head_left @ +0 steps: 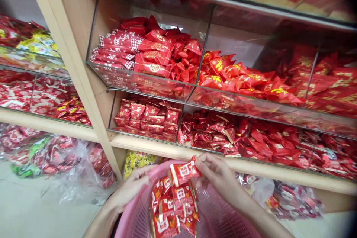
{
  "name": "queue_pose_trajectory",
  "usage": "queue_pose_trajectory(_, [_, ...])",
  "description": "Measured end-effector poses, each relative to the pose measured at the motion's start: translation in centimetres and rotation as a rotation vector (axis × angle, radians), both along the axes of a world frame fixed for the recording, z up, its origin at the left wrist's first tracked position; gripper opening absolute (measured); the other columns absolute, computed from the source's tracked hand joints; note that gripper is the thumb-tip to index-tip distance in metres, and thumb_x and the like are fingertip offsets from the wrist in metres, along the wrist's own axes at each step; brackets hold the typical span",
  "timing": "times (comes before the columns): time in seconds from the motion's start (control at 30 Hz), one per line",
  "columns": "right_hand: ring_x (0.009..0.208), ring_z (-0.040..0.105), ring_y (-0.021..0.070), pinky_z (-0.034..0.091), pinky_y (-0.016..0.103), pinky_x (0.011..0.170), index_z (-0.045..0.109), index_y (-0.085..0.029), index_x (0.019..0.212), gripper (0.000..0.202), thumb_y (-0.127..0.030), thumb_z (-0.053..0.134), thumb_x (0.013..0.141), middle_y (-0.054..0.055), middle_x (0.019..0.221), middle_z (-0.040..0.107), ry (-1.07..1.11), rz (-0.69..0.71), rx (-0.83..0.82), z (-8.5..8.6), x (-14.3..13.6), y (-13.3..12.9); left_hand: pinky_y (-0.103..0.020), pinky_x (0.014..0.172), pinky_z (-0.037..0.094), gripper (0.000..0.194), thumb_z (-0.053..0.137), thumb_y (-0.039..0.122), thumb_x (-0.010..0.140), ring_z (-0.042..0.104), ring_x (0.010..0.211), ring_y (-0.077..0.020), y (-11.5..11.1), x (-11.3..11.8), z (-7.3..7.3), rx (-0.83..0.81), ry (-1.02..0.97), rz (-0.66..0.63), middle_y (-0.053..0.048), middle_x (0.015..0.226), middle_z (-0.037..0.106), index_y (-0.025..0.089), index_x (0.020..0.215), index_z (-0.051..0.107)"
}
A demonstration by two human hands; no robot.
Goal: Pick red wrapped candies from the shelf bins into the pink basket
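Observation:
A pink plastic basket [128, 218] with perforated walls is at the bottom centre. My left hand [136, 185] is closed on its left rim. Above the basket, my right hand [216, 174] pinches the right end of a red candy packet [184, 171] with a white label and gold edges. Several matching candy packets [164, 225] lie heaped inside the basket, below the held one. The held packet overlaps the top of this heap, and whether it touches it I cannot tell.
Glass-fronted shelves [145, 88] hold red-wrapped sweets in divided bins. A wooden upright [71, 59] separates them from shelves at left. Clear plastic bags [75, 160] of sweets sit on the floor at left, more bags [292, 197] at right. Yellow packets [139, 160] sit under the bottom shelf.

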State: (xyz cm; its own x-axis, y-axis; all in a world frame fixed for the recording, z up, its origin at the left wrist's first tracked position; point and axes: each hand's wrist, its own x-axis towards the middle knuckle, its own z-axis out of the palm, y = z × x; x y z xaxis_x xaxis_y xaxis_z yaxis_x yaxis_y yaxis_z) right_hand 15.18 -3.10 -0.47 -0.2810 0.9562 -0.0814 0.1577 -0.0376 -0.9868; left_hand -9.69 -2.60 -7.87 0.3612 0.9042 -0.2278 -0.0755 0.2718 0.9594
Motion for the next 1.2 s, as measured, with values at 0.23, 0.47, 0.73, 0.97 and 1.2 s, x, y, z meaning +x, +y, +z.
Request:
queue_pose_trajectory(0.23, [0.037, 0.054, 0.0098, 0.028, 0.017, 0.034, 0.042, -0.02, 0.067, 0.024, -0.039, 0.042, 0.082, -0.008, 0.047, 0.046, -0.273, 0.08, -0.042, -3.0, -5.0, 0.8, -0.033, 0.09, 0.039, 0.047, 0.048, 0.011, 0.067, 0.058, 0.1, -0.0212, 0.0, -0.1, -0.1, 0.024, -0.015, 0.0, -0.003, 0.11, 0.065, 0.018, 0.111, 0.061])
queue_pose_trajectory(0.47, [0.042, 0.054, 0.0109, 0.029, 0.02, 0.041, 0.044, -0.02, 0.058, 0.017, -0.015, 0.041, 0.074, -0.005, 0.045, 0.05, -0.661, 0.058, 0.134, -3.5, -7.1, 2.8, -0.032, 0.096, 0.032, 0.047, 0.045, 0.014, 0.066, 0.045, 0.115, -0.0241, -0.2, -0.3, 0.8, -0.026, 0.144, 0.107, 0.0, 0.116, 0.061, 0.021, 0.108, 0.065])
queue_pose_trajectory(0.73, [0.059, 0.056, 0.0211, 0.031, 0.029, 0.054, 0.054, -0.019, 0.064, 0.018, -0.022, 0.044, 0.078, 0.006, 0.059, 0.059, -1.063, -0.071, 0.348, -2.8, -6.3, 3.4, -0.033, 0.097, 0.031, 0.047, 0.043, 0.013, 0.067, 0.048, 0.113, -0.0233, 0.0, -0.3, 0.2, 0.004, 0.145, 0.097, -0.001, 0.116, 0.062, 0.02, 0.108, 0.065])
queue_pose_trajectory(0.97, [0.094, 0.05, 0.0205, 0.035, 0.035, 0.084, 0.057, -0.021, 0.094, 0.021, -0.038, 0.047, 0.085, 0.005, 0.098, 0.057, -1.012, 0.356, 0.818, -1.5, -5.6, 2.0, -0.03, 0.096, 0.033, 0.048, 0.044, 0.01, 0.066, 0.051, 0.11, -0.0213, 0.2, -0.5, -0.5, 0.04, 0.063, 0.064, 0.0, 0.116, 0.062, 0.02, 0.108, 0.064])
queue_pose_trajectory(1.2, [0.102, 0.047, 0.0234, 0.033, 0.04, 0.091, 0.057, -0.021, 0.097, 0.029, -0.045, 0.048, 0.084, 0.006, 0.102, 0.056, -1.087, 0.456, 0.84, -3.3, -4.5, 1.9, -0.029, 0.096, 0.034, 0.049, 0.043, 0.009, 0.066, 0.053, 0.107, -0.0194, 0.3, -0.4, 0.0, 0.044, 0.059, 0.06, 0.002, 0.113, 0.064, 0.021, 0.108, 0.065])
